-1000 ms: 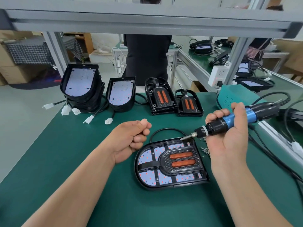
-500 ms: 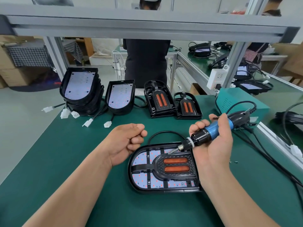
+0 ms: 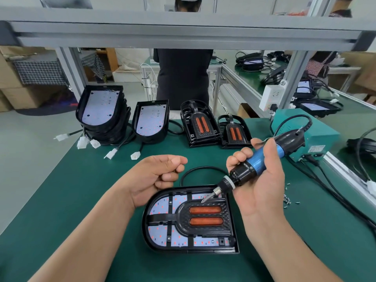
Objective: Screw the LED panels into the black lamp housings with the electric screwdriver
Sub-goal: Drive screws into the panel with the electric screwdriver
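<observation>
The electric screwdriver (image 3: 262, 159), gripped round its blue barrel by the right hand (image 3: 262, 192), had been brought in from beyond the far rim of the black lamp housing (image 3: 148, 231). Its bit was now angled down over the LED panel (image 3: 160, 204) seated inside, near the far right corner, and driving was judged imminent. The left hand (image 3: 156, 176) was kept curled in a loose fist just beyond that rim, any contents hidden.

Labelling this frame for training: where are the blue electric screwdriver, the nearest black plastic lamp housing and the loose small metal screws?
Blue electric screwdriver (image 3: 262, 159), head view, on its blue grip.
Nearest black plastic lamp housing (image 3: 193, 249), head view, on its near rim.
Loose small metal screws (image 3: 287, 200), head view, on the cluster's middle.
</observation>
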{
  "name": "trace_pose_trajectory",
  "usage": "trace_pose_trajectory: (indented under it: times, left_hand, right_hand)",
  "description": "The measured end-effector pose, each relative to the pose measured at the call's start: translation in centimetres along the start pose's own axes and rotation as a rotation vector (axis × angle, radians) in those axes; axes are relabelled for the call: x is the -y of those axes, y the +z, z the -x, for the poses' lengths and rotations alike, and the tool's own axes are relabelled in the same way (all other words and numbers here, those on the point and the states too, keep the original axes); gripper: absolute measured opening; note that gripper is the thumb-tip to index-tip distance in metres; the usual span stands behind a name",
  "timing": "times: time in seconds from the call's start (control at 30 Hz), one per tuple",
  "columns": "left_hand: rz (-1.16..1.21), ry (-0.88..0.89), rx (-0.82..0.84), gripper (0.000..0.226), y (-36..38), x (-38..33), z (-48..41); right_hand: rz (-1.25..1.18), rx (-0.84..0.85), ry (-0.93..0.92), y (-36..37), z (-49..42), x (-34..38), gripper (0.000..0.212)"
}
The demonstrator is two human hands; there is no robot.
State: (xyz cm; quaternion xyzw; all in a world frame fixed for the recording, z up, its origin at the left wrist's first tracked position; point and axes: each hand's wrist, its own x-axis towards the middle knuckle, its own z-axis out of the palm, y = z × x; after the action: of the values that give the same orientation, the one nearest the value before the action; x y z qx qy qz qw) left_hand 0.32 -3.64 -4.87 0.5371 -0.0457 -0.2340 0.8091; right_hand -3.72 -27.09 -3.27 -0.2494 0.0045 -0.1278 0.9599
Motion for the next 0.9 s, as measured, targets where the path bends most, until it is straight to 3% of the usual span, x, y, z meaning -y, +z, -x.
trace_pose_trajectory:
  times: [0.27, 0.47, 0.9]
  left_hand:
    - [0.098, -0.054, 0.087, 0.016, 1.0, 0.5, 0.0]
    - [0.039, -0.077, 0.151, 0.009, 1.9, 1.1, -0.1]
    - [0.004, -0.09, 0.114, 0.013, 2.2, 1.4, -0.3]
  right_hand:
    - [-0.005, -0.086, -0.098, -0.4, -1.3, 1.2, 0.031]
    - [0.004, -0.117, -0.137, -0.7, -2.0, 1.7, 0.03]
    - [0.064, 0.013, -0.16, 0.8, -1.1, 1.3, 0.019]
